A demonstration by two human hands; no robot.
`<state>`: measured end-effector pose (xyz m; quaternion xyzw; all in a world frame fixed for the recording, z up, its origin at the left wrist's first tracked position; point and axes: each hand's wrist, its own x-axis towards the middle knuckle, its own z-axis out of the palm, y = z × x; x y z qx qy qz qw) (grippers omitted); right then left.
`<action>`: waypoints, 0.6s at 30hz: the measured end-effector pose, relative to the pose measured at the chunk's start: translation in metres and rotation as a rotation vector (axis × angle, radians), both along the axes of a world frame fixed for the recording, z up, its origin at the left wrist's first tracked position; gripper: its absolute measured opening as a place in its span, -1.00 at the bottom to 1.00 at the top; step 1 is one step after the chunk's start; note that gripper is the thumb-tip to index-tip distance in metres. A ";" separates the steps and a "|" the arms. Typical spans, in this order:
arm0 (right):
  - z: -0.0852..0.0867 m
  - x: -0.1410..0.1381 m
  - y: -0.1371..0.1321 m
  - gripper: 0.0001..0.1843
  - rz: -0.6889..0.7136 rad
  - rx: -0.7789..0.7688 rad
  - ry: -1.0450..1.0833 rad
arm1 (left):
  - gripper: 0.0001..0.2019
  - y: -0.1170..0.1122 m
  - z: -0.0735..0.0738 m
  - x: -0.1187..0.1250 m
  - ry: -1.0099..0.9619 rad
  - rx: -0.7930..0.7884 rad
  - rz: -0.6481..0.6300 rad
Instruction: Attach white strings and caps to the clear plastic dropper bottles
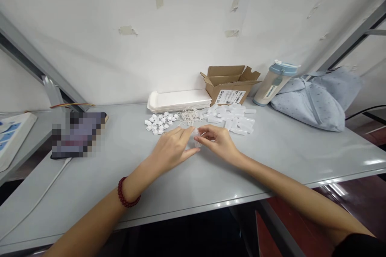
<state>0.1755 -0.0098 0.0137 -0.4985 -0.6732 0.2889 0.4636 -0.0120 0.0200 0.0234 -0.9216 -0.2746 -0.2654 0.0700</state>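
Observation:
A small translucent plastic bottle [197, 141] is held just above the table between my two hands. My right hand [218, 142] pinches it from the right with thumb and fingers. My left hand [172, 146], with a dark red bead bracelet on the wrist, has its index fingertip at the bottle's top and its thumb by the bottom. Fingers cover part of the bottle. Beyond my right hand lies a pile of similar translucent bottles [238, 118]. White caps [159, 122] are scattered past my left hand, and a heap of thin whitish cords [190, 116] lies between the two piles.
A stack of long white paper sleeves [181, 99] and an open cardboard box [230, 86] stand against the wall. To the right are a tumbler [274, 82] and a light blue cloth bag [310, 100]. A phone [81, 134] with a cable [45, 196] lies at left.

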 end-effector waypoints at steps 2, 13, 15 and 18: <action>0.000 -0.001 0.000 -0.75 0.000 -0.035 0.053 | -0.52 -0.001 0.001 0.002 0.018 0.030 0.002; 0.002 -0.003 -0.002 -0.74 0.065 -0.094 0.069 | -0.63 -0.004 0.008 0.003 -0.026 -0.167 0.051; 0.004 -0.004 -0.004 -0.72 0.123 -0.103 0.036 | -0.63 0.002 0.013 -0.004 -0.014 -0.242 0.032; 0.008 -0.006 -0.007 -0.70 0.187 -0.100 -0.023 | -0.57 0.012 0.021 -0.022 0.038 -0.347 0.057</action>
